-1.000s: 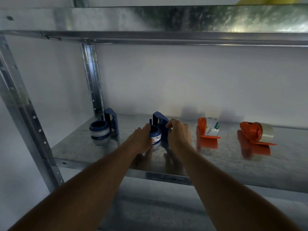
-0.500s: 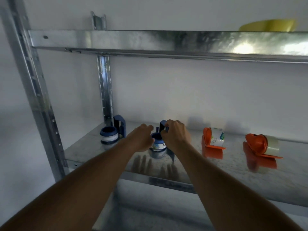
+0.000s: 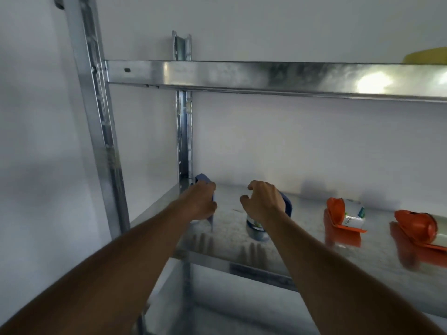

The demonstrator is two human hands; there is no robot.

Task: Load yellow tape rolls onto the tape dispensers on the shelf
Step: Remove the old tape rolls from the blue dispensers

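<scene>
Two blue tape dispensers stand at the left of the lower metal shelf (image 3: 302,240). My left hand (image 3: 202,201) is wrapped around the left blue dispenser (image 3: 202,178), hiding most of it. My right hand (image 3: 262,201) hovers over the second blue dispenser (image 3: 288,207) with curled fingers apart and nothing in them; a blue-and-white roll (image 3: 255,229) shows below the wrist. A yellow tape roll (image 3: 428,58) lies on the upper shelf at the far right, only its edge visible.
Two orange dispensers with whitish rolls, one (image 3: 338,215) in the middle and one (image 3: 416,226) at the right edge, sit on the same shelf. The upper shelf beam (image 3: 266,74) runs overhead. Steel uprights (image 3: 96,122) stand at the left, against a white wall.
My left hand has gone from the second blue dispenser to the left one and closed on it. My right hand has let go and opened. The view has tilted upward.
</scene>
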